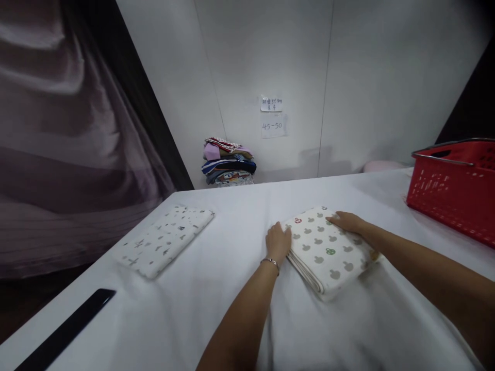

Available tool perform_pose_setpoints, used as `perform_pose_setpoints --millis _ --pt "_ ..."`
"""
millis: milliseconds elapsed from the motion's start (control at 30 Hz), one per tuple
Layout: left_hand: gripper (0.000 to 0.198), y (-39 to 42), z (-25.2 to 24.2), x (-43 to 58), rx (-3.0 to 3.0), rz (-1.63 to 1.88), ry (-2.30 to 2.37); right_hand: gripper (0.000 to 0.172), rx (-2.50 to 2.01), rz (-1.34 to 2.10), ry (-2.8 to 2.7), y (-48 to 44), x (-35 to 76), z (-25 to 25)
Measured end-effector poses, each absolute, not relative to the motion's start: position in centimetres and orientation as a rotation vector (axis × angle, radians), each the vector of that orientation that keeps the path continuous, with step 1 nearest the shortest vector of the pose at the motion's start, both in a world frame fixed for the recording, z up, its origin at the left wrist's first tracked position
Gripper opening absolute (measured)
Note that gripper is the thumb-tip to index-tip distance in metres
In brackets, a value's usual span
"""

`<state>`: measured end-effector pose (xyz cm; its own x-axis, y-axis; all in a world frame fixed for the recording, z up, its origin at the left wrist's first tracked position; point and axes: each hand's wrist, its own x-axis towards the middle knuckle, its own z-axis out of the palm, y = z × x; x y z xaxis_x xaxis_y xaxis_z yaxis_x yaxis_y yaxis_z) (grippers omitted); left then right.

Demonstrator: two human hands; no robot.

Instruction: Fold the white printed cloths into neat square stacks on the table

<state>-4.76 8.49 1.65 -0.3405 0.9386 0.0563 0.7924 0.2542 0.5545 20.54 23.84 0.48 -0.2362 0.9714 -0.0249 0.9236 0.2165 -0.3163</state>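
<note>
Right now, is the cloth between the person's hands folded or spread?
Folded: the patterned cloth forms a compact block, with several stacked layers showing along the edge near the left hand.

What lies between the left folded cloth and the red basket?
In the head view, another folded cloth, with the left hand and right hand on it.

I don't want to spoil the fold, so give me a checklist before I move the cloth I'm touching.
1. Left hand on cloth: ok, left corner.
2. Right hand on cloth: ok, far right side.
3. Cloth folded: ok, layers show at its near left edge.
4. Underside smooth: cannot tell, hidden.
5. Other cloth apart: ok, lies to the left.
6. Basket apart: ok, stands to the right.
</note>
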Motion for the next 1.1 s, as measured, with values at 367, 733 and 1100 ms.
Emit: perform_pose_setpoints --millis 367,733,1100 --pt "0.045 10.0 0.8 -4.5 1.569 0.744 2.161 0.058 -1.780 0.226 -2.346 27.5 19.1 4.0" --pt "0.039 8.8 0.6 -4.7 1.821 1.052 2.028 0.028 -1.254 0.541 -2.197 12.6 20.9 4.5" --pt "0.021 7.5 1.9 -3.6 2.517 0.720 1.526 0.024 -1.262 0.185 -2.563 7.0 18.9 4.0"
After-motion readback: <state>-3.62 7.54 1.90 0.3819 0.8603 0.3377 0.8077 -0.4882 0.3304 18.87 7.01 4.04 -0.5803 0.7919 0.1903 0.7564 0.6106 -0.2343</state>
